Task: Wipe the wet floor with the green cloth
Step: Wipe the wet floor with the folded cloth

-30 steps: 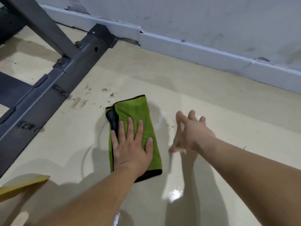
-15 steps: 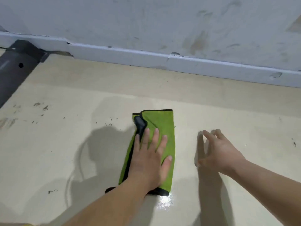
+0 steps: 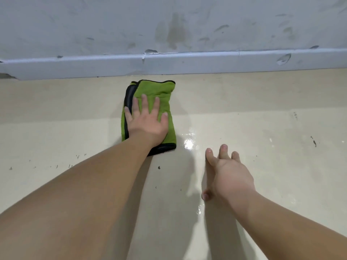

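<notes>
A folded green cloth (image 3: 155, 91) with black trim lies flat on the cream floor (image 3: 262, 128), its far end close to the skirting board. My left hand (image 3: 147, 119) presses flat on the cloth with fingers spread. My right hand (image 3: 228, 173) rests to the right and nearer to me, fingers apart, touching the floor and holding nothing. A shiny wet patch (image 3: 188, 143) glistens just right of the cloth's near end, and a wet sheen runs on to the right.
A grey wall with a pale skirting board (image 3: 206, 61) runs across the back, scuffed and chipped. Small dark specks (image 3: 158, 167) dot the floor near my left forearm and at the far right (image 3: 314, 141).
My left hand has pushed the cloth forward to just short of the skirting board. The view swung right, so the dark metal frame has left the picture. My right hand stays spread beside it.
</notes>
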A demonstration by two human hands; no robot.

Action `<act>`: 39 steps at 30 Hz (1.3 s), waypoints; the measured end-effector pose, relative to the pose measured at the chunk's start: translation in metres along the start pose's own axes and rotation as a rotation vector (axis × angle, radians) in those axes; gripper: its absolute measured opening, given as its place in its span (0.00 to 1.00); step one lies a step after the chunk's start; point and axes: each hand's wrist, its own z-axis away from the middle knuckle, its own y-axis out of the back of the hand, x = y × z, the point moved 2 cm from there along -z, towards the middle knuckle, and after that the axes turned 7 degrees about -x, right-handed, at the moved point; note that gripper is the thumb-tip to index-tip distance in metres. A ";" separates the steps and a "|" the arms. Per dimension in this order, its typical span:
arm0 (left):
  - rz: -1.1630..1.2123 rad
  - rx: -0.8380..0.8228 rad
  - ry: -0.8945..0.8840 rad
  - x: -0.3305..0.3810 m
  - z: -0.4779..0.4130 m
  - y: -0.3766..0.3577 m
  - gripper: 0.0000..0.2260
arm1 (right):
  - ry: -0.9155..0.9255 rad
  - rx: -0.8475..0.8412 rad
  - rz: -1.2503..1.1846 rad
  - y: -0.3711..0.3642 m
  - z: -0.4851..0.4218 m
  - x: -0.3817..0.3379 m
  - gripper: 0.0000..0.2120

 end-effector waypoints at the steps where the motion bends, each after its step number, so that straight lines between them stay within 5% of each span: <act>1: 0.005 -0.004 0.019 0.010 -0.008 0.002 0.30 | 0.003 0.001 -0.008 0.000 -0.002 0.001 0.65; 7: -0.122 -0.011 -0.194 0.054 0.008 -0.008 0.30 | 0.003 -0.010 -0.031 0.000 -0.001 0.004 0.65; 15: -0.218 -0.097 -0.515 0.038 0.141 -0.053 0.30 | 0.041 0.046 -0.114 -0.001 0.004 0.006 0.63; 22: -0.185 -0.150 -0.597 -0.015 0.238 -0.078 0.30 | 0.210 0.239 -0.280 -0.023 0.051 0.026 0.43; 25: -0.219 -0.145 -0.560 -0.021 0.218 -0.071 0.30 | 0.226 0.236 -0.294 -0.042 0.078 0.041 0.38; 32: -0.099 -0.036 -0.141 0.009 0.194 -0.073 0.30 | 0.208 0.168 -0.450 -0.065 0.108 0.078 0.31; 39: -0.148 -0.161 -0.209 0.074 0.309 -0.114 0.30 | 0.237 0.232 -0.449 -0.097 0.125 0.101 0.31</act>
